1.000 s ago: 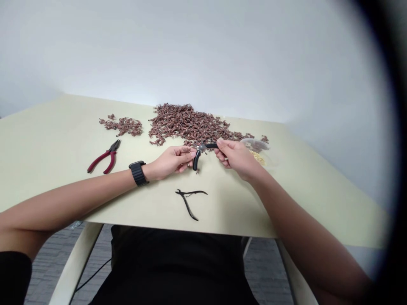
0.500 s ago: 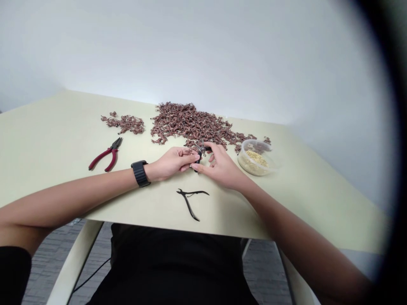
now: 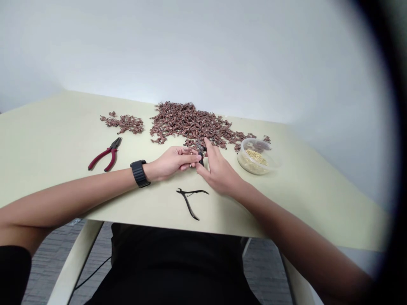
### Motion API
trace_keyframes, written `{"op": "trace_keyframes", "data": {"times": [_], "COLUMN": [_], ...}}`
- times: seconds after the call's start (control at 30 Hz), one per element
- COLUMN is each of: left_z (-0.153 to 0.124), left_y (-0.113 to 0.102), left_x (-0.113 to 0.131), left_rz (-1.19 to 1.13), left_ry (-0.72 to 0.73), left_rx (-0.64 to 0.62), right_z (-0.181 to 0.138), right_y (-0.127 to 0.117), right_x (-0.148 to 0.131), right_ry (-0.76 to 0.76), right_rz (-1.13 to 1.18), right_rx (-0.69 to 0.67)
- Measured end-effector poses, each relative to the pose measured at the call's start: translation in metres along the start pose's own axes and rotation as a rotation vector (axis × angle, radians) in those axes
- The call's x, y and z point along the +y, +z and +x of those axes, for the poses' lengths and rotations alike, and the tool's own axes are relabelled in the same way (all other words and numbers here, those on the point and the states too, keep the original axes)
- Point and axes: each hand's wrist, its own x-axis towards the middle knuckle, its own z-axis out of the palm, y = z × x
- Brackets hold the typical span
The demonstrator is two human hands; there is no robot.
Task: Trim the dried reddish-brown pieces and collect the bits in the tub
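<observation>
My left hand is closed in a pinch, thumb against the fingers. What it pinches is mostly hidden, though a bit of reddish brown shows at the fingertips. Right beside it, my right hand is closed around small pliers with dark handles and a grey metal head pointing away from me. The pliers' jaws are close to the left fingertips. Just beyond both hands spreads a large heap of small reddish-brown pieces, their exact kind too small to make out.
A smaller pile of similar pieces lies to the left, with red-handled pliers nearer me. Black nippers rest near the table's front edge. On the right stands a clear plastic tub holding small gold-coloured bits. A wall borders the table's back.
My right hand has shifted slightly, its index finger straighter and reaching farther forward along the pliers. The left hand has barely moved and keeps its pinch.
</observation>
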Motion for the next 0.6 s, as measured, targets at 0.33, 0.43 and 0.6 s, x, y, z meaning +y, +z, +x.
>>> {"op": "trace_keyframes", "data": {"times": [0.33,0.43,0.6], "left_z": [0.002,0.004,0.006], "left_y": [-0.002,-0.008,-0.021], "left_x": [0.001,0.003,0.012], "left_rz": [-0.117,-0.063,0.170], "left_ry": [-0.001,-0.016,0.046], "left_rx": [-0.017,-0.026,-0.109], "right_z": [0.003,0.005,0.008], "right_y": [-0.005,-0.016,-0.031], "right_x": [0.004,0.008,0.016], "right_ry": [-0.067,-0.061,-0.119], "right_rz": [-0.057,-0.103,-0.169], "right_rx": [0.128,0.155,0.097]}}
